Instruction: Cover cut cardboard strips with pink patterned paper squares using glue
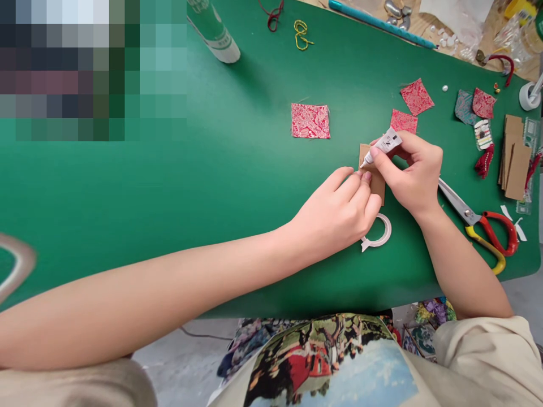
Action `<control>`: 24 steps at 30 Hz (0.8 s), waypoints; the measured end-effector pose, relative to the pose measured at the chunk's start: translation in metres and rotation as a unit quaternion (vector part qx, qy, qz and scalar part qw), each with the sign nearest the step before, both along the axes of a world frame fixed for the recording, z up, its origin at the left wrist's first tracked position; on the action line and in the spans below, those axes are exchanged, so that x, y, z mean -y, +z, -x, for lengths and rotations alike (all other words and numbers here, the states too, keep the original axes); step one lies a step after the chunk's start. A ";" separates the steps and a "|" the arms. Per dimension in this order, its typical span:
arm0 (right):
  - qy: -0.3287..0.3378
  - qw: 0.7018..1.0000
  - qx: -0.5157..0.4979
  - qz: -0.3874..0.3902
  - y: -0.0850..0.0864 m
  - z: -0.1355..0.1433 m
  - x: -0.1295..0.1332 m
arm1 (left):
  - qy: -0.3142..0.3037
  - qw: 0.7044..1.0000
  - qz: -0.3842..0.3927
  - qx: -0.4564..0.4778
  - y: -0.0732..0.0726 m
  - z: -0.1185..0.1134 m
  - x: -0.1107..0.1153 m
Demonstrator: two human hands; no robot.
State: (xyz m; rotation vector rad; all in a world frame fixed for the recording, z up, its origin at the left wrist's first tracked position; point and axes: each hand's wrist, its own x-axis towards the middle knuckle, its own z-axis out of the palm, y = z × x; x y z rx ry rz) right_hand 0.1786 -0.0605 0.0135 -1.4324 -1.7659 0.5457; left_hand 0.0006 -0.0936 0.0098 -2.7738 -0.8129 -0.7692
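Note:
My right hand (413,172) pinches a small white tube (385,142), its nozzle pointing down and left onto a brown cardboard strip (377,188). Over the strip's left side, my left hand (345,203) has its fingers curled against the cardboard, which it partly hides. A white tape ring (384,233) lies just below the strip, beside my left hand. Red patterned fabric (310,121) lies flat to the upper left, and two more red pieces (417,96) (404,120) are above my right hand.
Scissors (477,217) with red and yellow handles lie beside my right forearm. Cardboard strips (515,161) are stacked at the far right, near a red tassel (484,161). A bottle (218,37) and yellow cord (301,35) are at the back, left of a teal pencil (382,24).

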 end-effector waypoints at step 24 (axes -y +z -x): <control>-0.066 0.983 -0.161 -0.059 0.000 -0.005 -0.009 | -0.013 0.999 -0.046 -0.023 0.014 0.003 -0.009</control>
